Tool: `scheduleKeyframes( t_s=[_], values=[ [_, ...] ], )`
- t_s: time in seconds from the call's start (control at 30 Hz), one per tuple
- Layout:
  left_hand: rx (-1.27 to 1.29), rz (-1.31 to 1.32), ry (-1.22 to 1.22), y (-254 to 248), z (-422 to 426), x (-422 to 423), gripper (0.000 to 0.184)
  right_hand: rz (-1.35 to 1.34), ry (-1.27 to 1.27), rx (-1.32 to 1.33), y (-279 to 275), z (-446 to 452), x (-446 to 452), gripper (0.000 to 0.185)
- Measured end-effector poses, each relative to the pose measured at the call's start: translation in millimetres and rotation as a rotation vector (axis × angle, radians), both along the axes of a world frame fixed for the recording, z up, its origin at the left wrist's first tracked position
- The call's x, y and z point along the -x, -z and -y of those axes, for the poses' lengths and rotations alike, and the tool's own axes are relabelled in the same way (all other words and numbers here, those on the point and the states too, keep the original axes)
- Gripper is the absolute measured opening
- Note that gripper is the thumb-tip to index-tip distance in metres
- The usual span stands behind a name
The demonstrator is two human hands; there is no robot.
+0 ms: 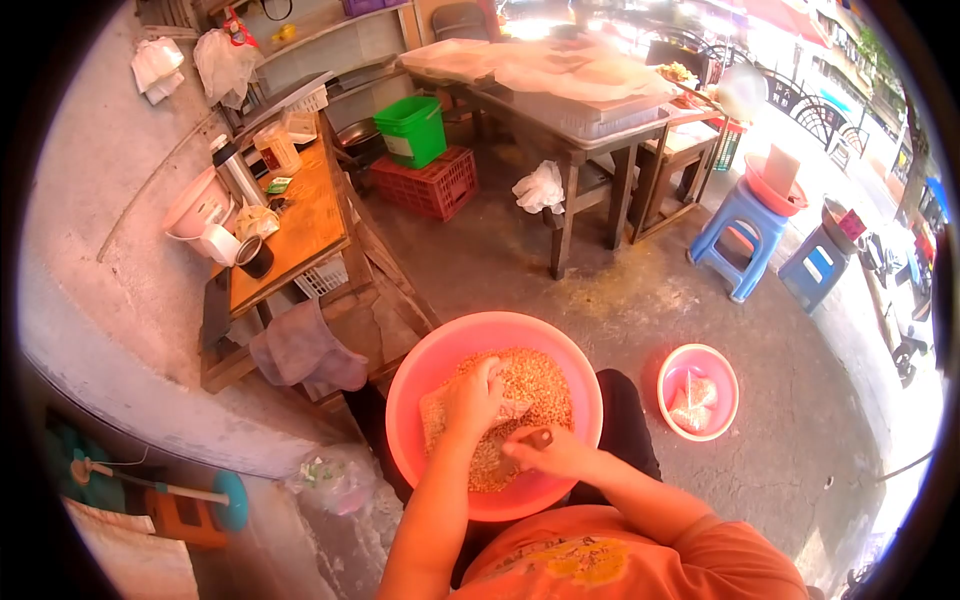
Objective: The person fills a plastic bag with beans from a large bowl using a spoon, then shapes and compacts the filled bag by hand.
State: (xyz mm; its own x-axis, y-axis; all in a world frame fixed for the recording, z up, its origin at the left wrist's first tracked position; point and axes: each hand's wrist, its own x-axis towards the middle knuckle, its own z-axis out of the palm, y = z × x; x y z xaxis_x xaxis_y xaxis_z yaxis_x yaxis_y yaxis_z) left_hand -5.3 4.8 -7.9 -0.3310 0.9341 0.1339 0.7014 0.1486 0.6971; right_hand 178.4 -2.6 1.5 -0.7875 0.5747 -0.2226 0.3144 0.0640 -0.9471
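Note:
A large pink basin [403, 400] rests at my lap, with a layer of small tan grains or kernels [543, 385] inside. My left hand [474, 398] is over the left half of the basin, its fingers closed on the edge of a clear plastic bag [434, 412] that lies on the grains. To its lower right, my right hand [540, 452] is wrapped round a brown handle [541, 438]. Whatever the handle belongs to is hidden by the hand and the grains near the bag's opening.
A smaller pink basin [665, 385] with filled bags [692, 403] stands on the floor at right. A wooden table [310, 215] holds a thermos and cups at left. Beyond are a green bucket [412, 130] on a red crate [425, 185], a long table [575, 150] and a blue stool [740, 230].

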Motion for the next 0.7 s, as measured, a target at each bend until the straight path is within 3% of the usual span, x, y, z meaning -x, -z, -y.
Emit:
scheduleKeyframes(
  t_s=[0.17, 0.2, 0.3, 0.5, 0.63, 0.7],
  values=[
    [0.015, 0.003, 0.007, -2, -1, 0, 0.03, -0.087, -0.005, 0.189, 19, 4, 11, 0.038],
    [-0.001, 0.012, 0.012, -1, 0, 1, 0.03, -0.017, 0.091, 0.231, 4, 3, 9, 0.037],
    [-0.002, 0.032, 0.022, -2, 0, 2, 0.031, -0.224, 0.244, 0.333, 11, -9, 0, 0.033],
    [-0.01, 0.034, 0.042, 3, 0, 6, 0.031, -0.35, 0.481, 0.128, -31, -39, -35, 0.036],
    [0.043, -0.025, 0.023, -6, -1, 2, 0.03, -0.402, 0.621, -0.081, -39, -42, -30, 0.026],
    [0.055, -0.057, 0.016, -10, 0, 0, 0.03, -0.284, 0.475, -0.333, -36, -36, -24, 0.014]
  ],
)
